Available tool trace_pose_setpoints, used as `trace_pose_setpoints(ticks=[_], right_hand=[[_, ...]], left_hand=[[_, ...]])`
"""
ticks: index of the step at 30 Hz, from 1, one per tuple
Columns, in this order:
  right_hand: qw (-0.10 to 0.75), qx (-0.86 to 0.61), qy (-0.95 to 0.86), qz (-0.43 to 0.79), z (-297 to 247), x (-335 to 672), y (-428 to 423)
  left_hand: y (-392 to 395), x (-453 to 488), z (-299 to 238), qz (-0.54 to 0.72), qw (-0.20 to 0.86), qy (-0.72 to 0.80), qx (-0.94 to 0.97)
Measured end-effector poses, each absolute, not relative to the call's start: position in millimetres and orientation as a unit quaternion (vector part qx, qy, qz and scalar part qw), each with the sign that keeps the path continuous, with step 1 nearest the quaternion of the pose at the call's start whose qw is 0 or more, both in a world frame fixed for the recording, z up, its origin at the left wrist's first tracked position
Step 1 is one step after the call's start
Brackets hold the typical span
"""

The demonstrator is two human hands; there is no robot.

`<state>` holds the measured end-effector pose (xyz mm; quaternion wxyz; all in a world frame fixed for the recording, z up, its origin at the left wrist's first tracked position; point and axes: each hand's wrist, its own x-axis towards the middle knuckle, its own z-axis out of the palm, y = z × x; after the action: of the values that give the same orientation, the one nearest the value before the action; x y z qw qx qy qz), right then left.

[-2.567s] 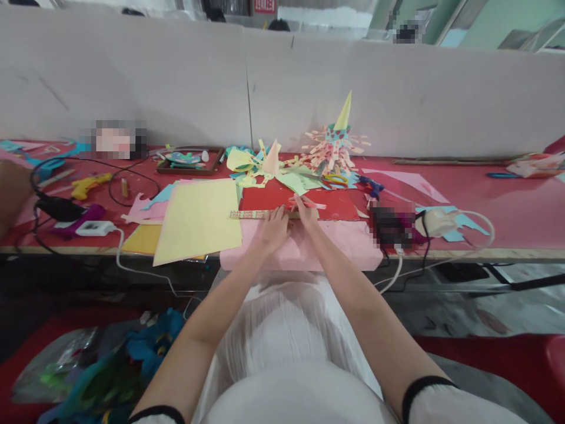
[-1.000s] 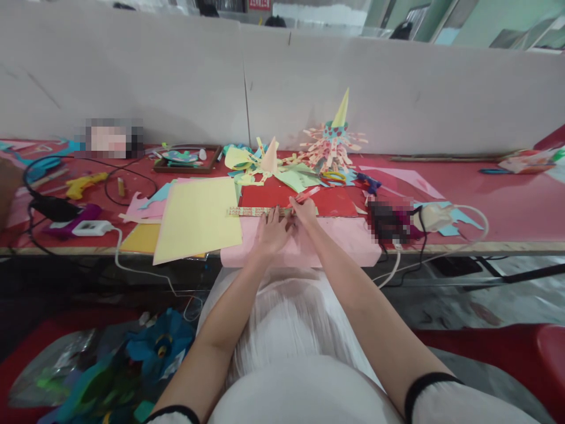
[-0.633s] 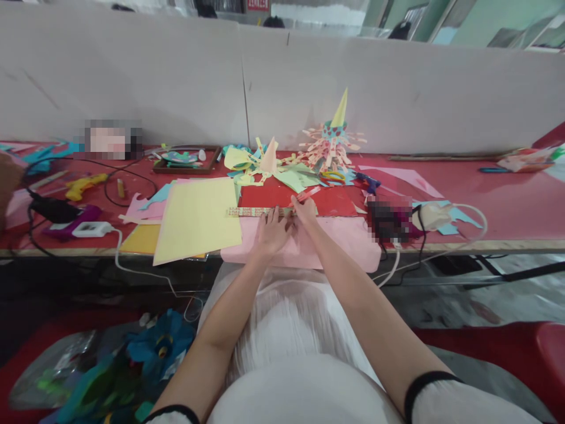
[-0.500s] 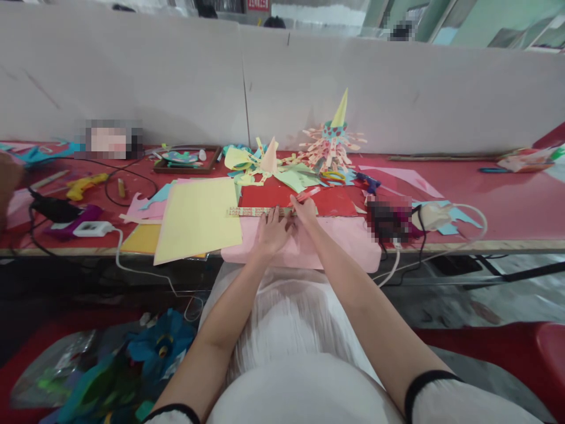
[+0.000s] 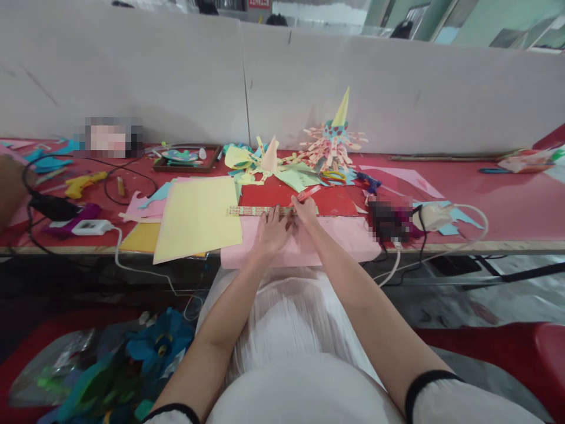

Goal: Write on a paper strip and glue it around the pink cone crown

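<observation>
My left hand (image 5: pixel 274 231) lies flat with its fingers spread, pressing on a printed ruler-like strip (image 5: pixel 253 211). That strip runs along the near edge of a red sheet (image 5: pixel 338 202). In my right hand (image 5: pixel 305 211) is a slim red pen-like tool (image 5: pixel 310 192), held in a pinch; whether it is a pen or a craft knife I cannot tell. Its tip is near the strip, just right of my left fingers. Beneath both hands a pink sheet (image 5: pixel 348 241) hangs slightly over the table edge.
Yellow paper (image 5: pixel 198 218) overlaps the pink sheet's left side. Behind stand paper cone figures (image 5: pixel 335 138), with yellow-handled scissors (image 5: pixel 333 176) and a blue glue gun (image 5: pixel 369 182) nearby. Cables and a white plug (image 5: pixel 92 228) lie left, near a yellow glue gun (image 5: pixel 83 184). Another person's blurred hand (image 5: pixel 15 191) shows far left.
My hands, the strip and the red tool stay practically in place. At the far left, the other person's hand has shifted inward, and the black cable loop there has moved.
</observation>
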<state>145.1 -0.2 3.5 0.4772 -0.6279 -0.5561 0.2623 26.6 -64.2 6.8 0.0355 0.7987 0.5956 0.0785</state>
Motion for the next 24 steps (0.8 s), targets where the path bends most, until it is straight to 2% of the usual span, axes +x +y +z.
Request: trace_pose_setpoints(ticks=[24], right_hand=[[0.484, -0.635, -0.550, 0.245, 1.1, 146.0, 2.5]], left_hand=[[-65.0, 26.4, 6.5, 0.086, 0.036, 0.594, 0.799]])
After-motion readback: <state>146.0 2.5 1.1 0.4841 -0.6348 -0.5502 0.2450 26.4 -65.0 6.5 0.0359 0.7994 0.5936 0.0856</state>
